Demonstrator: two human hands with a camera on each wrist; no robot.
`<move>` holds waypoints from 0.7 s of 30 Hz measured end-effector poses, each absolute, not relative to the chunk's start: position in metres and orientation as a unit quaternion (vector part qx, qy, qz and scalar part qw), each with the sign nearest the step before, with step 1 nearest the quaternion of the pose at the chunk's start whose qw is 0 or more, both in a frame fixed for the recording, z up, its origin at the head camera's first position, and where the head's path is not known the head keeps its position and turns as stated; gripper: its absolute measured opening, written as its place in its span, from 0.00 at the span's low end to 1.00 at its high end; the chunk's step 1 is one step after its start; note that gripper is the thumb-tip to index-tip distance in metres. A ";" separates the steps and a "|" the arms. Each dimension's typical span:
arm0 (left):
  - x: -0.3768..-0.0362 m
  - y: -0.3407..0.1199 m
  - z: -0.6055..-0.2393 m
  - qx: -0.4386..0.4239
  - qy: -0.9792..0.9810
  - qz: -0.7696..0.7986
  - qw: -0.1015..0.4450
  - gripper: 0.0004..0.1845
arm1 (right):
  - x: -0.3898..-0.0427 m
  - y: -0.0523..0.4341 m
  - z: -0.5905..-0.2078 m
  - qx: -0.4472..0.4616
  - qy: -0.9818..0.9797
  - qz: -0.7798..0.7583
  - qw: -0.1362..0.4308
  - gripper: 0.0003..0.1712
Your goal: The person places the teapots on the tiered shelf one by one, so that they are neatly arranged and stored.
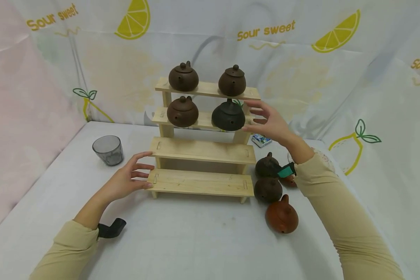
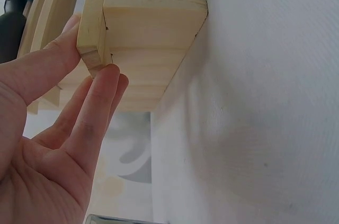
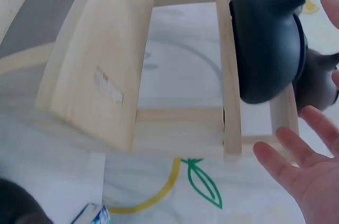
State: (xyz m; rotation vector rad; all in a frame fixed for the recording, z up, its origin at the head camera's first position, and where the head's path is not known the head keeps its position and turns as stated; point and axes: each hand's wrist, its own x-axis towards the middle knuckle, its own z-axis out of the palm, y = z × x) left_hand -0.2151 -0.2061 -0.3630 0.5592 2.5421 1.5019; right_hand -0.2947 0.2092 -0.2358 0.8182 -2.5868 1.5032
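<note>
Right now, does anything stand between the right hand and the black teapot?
Nothing visible does: the right hand is beside the black teapot, and the right wrist view shows only a gap between its fingers and that teapot. The brown teapot above, on the top shelf, is not between them.

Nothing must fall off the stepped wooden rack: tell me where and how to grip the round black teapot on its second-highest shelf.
Grip the black teapot round its wide belly, below the lid, probably from the right: the spout faces front, a round brown teapot stands to its left, and the right hand is beside its right flank, thumb and fingers apart.
</note>
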 end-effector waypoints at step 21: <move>-0.215 -0.206 -0.363 0.184 0.846 0.494 0.072 0.48 | -0.250 0.287 -0.263 0.216 -0.883 0.413 0.050 0.33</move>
